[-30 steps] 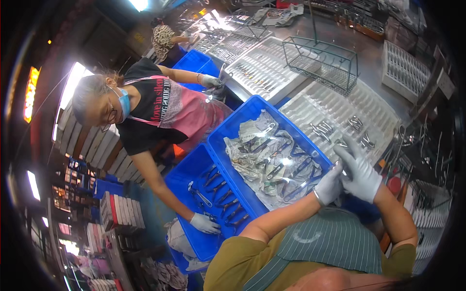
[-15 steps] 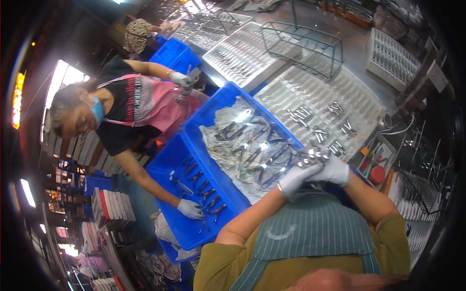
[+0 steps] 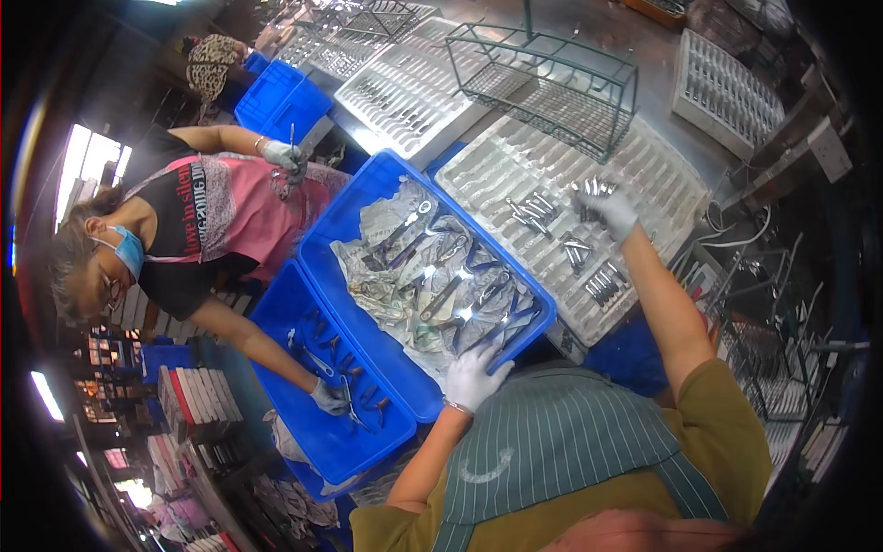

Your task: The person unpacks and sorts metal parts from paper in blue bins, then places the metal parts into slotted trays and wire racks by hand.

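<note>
The white-gloved right hand (image 3: 609, 210) sets small steel pliers (image 3: 596, 188) into the white slotted plastic tray (image 3: 515, 156) at one o'clock, fingers closed around them. The white-gloved left hand (image 3: 475, 374) rests loosely curled on the blue plastic crate (image 3: 368, 198) at six o'clock; picking another blue-handled plier (image 3: 478, 276) probably follows, which calls for a clean single grasp.

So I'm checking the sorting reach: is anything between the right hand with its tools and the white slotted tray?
Nothing visible. The right hand holds small metal tools directly over the white slotted tray; the green wire basket stands farther back, off to the side.
</note>
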Demonstrator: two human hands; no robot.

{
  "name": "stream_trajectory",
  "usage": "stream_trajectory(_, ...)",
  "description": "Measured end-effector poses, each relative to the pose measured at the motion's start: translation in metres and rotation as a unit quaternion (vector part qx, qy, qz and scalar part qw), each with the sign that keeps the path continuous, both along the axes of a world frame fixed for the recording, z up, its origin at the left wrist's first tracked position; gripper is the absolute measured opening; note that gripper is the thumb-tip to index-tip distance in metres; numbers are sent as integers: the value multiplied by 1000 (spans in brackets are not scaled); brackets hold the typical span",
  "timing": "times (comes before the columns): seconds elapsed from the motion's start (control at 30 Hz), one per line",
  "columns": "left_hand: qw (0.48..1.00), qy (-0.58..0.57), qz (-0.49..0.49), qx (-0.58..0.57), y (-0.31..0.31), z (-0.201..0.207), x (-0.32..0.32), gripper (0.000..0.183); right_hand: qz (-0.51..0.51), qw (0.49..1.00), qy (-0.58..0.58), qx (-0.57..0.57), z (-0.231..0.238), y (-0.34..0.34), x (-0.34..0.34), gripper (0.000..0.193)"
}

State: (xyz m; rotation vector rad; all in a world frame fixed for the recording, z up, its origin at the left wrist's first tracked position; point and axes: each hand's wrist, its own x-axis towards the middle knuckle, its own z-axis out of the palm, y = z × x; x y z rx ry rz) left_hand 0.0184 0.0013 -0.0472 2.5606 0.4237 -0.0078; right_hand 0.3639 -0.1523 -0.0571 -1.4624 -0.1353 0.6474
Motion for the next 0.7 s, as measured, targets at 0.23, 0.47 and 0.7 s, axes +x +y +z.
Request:
stream_trajectory(0.23, 994, -69, -21, 87, -2, -12, -1, 29, -97, 986, -47, -126, -157, 17, 146, 23)
stream_trajectory(0.47, 994, -71, -18, 86, -1, -7, 4, 35, 137, 925, -120, -333, -185, 43, 177, 23)
stream_trajectory(0.7, 996, -38, -9, 78, -3, -7, 4, 36, 148, 874, -161, -433, -164, 34, 133, 29)
